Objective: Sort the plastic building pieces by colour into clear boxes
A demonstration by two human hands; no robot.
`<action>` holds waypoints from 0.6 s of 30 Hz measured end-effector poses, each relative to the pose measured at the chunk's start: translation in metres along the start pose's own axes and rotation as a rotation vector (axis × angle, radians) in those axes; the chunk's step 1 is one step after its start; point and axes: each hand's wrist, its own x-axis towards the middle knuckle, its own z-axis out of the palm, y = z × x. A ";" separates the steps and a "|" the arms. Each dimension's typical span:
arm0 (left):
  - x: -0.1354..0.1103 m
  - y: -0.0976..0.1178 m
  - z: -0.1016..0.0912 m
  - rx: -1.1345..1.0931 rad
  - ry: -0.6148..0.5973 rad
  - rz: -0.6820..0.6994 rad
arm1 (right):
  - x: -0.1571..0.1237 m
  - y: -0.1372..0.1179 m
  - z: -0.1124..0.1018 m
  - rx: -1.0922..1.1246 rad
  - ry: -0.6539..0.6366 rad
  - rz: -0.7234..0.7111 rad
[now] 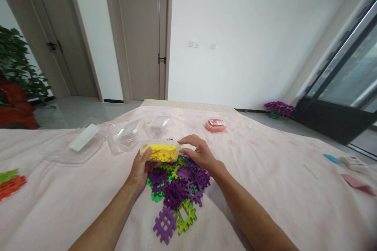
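Observation:
My left hand (pixel 140 169) grips a clear plastic box (pixel 176 143) by its left end, thumb on the near side. Yellow plastic building pieces (pixel 163 153) fill the box. At its right end my right hand (pixel 200 152) pinches the corner between thumb and fingers; the exact contact is partly hidden. Beneath the box lies a heap of interlocking plastic pieces (pixel 176 192), mostly purple with some green. A purple square piece (pixel 165 224) and a lime green piece (pixel 186 215) stick out at the near side of the heap.
Open clear plastic containers (pixel 123 135) stand at the back left of the pink tablecloth (pixel 259 188). A closed box with orange-red contents (pixel 215 125) sits farther back. Orange and lime pieces (pixel 11 186) are at the left edge. Small items, including a pink one (pixel 357 184), lie far right.

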 end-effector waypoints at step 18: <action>-0.002 0.002 0.006 -0.107 0.028 -0.185 | 0.004 -0.012 0.000 0.216 -0.102 -0.043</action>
